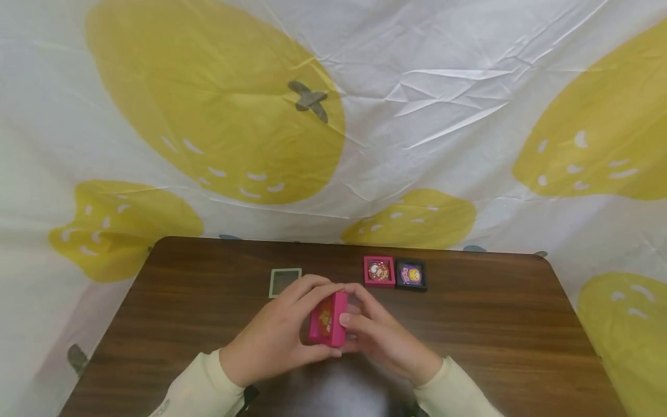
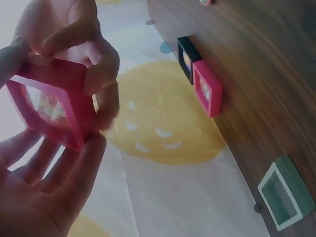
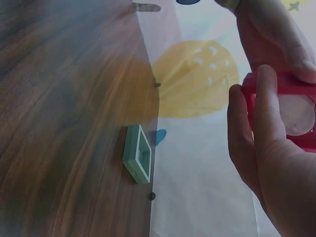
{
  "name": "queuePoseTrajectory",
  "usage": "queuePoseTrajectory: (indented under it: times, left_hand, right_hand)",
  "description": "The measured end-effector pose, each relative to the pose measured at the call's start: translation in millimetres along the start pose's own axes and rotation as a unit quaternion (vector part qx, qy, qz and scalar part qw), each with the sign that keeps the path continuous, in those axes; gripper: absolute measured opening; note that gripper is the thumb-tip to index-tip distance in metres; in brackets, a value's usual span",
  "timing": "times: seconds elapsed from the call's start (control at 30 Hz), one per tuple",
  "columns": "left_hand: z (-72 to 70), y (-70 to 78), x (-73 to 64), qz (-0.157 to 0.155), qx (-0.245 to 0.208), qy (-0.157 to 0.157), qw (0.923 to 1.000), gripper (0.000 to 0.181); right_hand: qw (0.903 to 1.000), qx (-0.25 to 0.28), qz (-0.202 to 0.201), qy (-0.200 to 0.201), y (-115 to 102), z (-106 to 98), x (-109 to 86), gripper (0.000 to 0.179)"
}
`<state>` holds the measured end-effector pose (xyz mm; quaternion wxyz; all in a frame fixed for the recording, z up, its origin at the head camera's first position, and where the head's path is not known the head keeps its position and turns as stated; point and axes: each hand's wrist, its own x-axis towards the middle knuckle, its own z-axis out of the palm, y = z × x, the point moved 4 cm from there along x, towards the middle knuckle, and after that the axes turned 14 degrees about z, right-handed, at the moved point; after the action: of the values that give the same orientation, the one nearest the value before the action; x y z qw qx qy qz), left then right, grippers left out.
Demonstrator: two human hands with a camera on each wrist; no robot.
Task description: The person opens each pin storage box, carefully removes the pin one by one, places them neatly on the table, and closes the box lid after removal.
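Note:
Both hands hold a pink display frame (image 1: 340,318) above the table, near its middle. It is square and thick-rimmed, with a clear pane and a round, gold-coloured item inside. The left hand (image 1: 276,330) grips it from the left, fingers over the top and thumb at the lower edge. From the other side the right hand (image 1: 388,336) grips it, its thumb on the pink rim. In the left wrist view the frame (image 2: 74,81) sits tilted between the fingers of both hands. Part of it (image 3: 286,85) shows at the right edge of the right wrist view.
A pale green frame (image 1: 271,285) stands on the wooden table (image 1: 484,324), behind the left hand. Further right, a second pink frame (image 1: 379,282) and a black frame (image 1: 423,284) lie side by side. A white cloth with lemons (image 1: 443,139) hangs behind the table.

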<state>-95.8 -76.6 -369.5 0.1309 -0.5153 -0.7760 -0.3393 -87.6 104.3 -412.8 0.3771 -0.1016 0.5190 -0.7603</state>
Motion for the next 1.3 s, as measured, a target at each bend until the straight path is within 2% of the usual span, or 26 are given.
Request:
queuePoseTrajectory:
  times: [0.13,0.4,0.67,0.93,1.13,1.3]
  left_hand:
    - [-3.7,2.3,2.0,0.004,-0.017,-0.001,0.9998,0.089]
    - [-3.9,4.8,4.5,0.018,-0.027,0.004,0.9995,0.088]
    - [-4.3,5.0,5.4,0.018,-0.034,0.028,0.9988,0.082]
    - [-15.1,5.1,3.0,-0.002,-0.099,0.066,0.9929,0.084]
    - [-16.0,2.0,2.0,-0.019,-0.107,0.063,0.9921,0.085]
    - [-14.8,1.9,1.2,-0.016,-0.102,0.067,0.9924,0.084]
  right_hand:
    - [0.9998,0.011,0.001,-0.017,-1.4,0.3,-0.7,0.035]
    - [0.9997,0.002,-0.010,-0.021,-3.1,1.6,0.3,0.042]
    - [0.9988,0.016,-0.040,-0.023,-4.0,4.5,1.0,0.027]
    - [0.9959,0.043,-0.061,-0.050,-4.6,5.3,-2.6,0.031]
    - [0.9940,0.051,-0.063,-0.073,-5.7,5.4,-3.5,0.035]
    - [0.9932,0.056,-0.060,-0.082,-4.9,3.9,-4.2,0.037]
